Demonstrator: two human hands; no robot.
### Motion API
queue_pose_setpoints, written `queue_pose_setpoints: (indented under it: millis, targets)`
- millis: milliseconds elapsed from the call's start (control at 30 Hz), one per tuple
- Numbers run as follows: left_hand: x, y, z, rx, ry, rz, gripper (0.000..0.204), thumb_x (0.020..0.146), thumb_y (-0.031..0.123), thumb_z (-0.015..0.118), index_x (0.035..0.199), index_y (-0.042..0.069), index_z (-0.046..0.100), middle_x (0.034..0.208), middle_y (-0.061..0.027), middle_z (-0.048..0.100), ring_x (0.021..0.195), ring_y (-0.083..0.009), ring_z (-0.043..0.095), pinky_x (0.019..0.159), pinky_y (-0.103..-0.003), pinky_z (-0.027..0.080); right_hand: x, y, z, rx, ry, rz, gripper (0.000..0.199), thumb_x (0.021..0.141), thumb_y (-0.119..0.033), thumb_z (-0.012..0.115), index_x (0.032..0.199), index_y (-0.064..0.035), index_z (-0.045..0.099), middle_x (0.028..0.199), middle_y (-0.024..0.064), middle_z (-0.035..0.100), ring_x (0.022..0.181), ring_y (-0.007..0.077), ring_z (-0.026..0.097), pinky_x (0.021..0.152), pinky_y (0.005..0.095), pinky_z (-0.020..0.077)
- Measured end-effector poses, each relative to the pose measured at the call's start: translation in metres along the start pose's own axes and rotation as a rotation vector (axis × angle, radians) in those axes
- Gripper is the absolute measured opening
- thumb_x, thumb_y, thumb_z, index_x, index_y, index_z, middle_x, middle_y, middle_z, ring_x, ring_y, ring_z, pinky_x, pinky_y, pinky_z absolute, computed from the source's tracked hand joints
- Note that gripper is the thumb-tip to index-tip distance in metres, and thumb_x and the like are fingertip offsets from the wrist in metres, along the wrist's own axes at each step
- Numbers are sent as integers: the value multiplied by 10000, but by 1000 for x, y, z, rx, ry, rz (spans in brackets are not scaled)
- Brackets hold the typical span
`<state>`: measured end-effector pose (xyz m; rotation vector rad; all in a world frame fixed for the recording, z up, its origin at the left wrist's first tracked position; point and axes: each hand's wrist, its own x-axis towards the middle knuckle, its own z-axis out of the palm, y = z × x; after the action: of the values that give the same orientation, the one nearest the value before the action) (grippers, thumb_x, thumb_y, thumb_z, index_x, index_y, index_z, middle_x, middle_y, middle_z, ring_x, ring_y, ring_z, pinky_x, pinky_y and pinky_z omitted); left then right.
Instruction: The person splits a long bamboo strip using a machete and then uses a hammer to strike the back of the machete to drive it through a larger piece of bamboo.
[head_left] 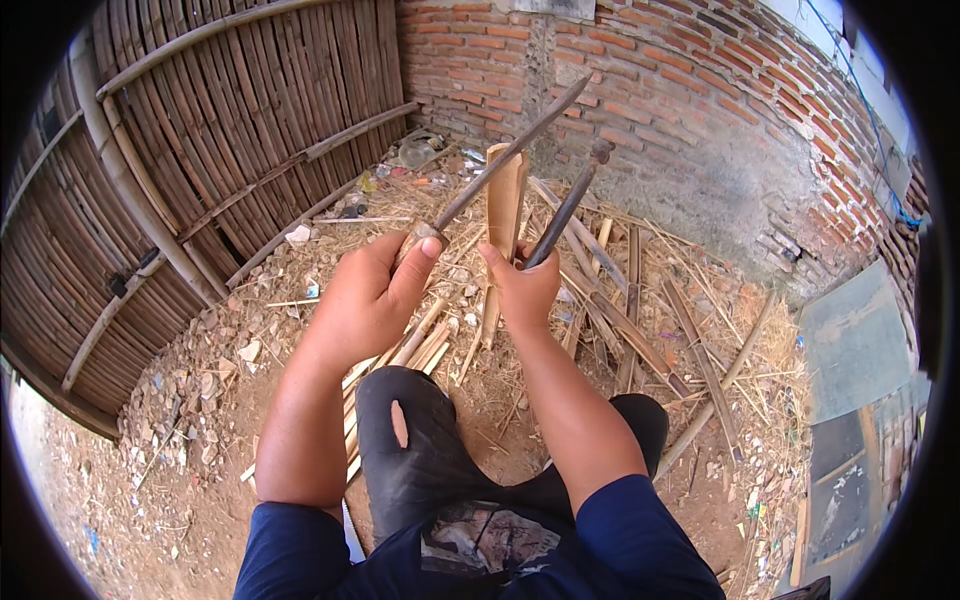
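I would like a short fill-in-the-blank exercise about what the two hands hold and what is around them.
1. The left hand grips the handle of a long ____ laid across the top of the upright bamboo piece.
2. The right hand holds a dark ____.
3. The wall behind is made of red ____.
4. Split bamboo strips lie on the ____.

Missing words: blade; hammer; bricks; ground

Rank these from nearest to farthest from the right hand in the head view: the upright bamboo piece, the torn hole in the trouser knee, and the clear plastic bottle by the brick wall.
1. Upright bamboo piece: touching the right hand, just above it.
2. Torn hole in the trouser knee: below and to its left.
3. Clear plastic bottle: far off at the foot of the brick wall, up and left.
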<state>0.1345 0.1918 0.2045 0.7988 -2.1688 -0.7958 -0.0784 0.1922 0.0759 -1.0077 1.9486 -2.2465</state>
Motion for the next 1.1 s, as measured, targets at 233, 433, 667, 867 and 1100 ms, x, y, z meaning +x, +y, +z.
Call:
queue_pose_setpoints:
  millis: [233, 433, 667, 867, 1100]
  targets:
    - [-7, -1, -10, 103, 14, -10, 462, 1081, 423, 485, 949, 3, 628, 658, -8, 543, 587, -87, 500, 543, -302, 429, 1, -21, -98, 29, -198, -23, 378, 1059, -419, 539, 989, -47, 540, 775, 12, 596, 575, 95, 562, 566, 257, 488]
    - [-17, 0, -19, -29, -28, -72, 494, 1085, 443, 461, 992, -4, 650, 638, -7, 522, 531, -93, 501, 511, -283, 433, 36, -140, -188, -493, -166, -69, 456, 1011, -464, 616, 1206, -53, 601, 782, 42, 624, 730, 154, 589, 713, 340, 457]
    - [-21, 11, -14, 34, -20, -50, 525, 1075, 469, 470, 975, -13, 650, 649, -12, 533, 567, -104, 512, 537, -308, 437, 55, -216, -221, -392, -183, -530, 498, 1013, -452, 620, 1277, -30, 605, 847, 55, 665, 740, 124, 569, 680, 308, 446]
    - [-25, 6, -10, 92, 96, -29, 559, 1046, 470, 528, 824, -37, 603, 645, -144, 573, 624, -233, 538, 609, -424, 449, 38, -204, -203, -734, -391, -577, 483, 1023, -400, 585, 1349, -43, 602, 671, 99, 606, 584, 201, 569, 605, 376, 459]
    - [-21, 0, -16, 5, 71, -113, 558, 1051, 481, 499, 891, -35, 634, 665, -131, 607, 642, -240, 585, 630, -407, 477, 45, -228, -197, -440, -159, -715, 493, 1048, -429, 553, 1337, -32, 599, 715, 90, 619, 629, 162, 585, 612, 326, 458]
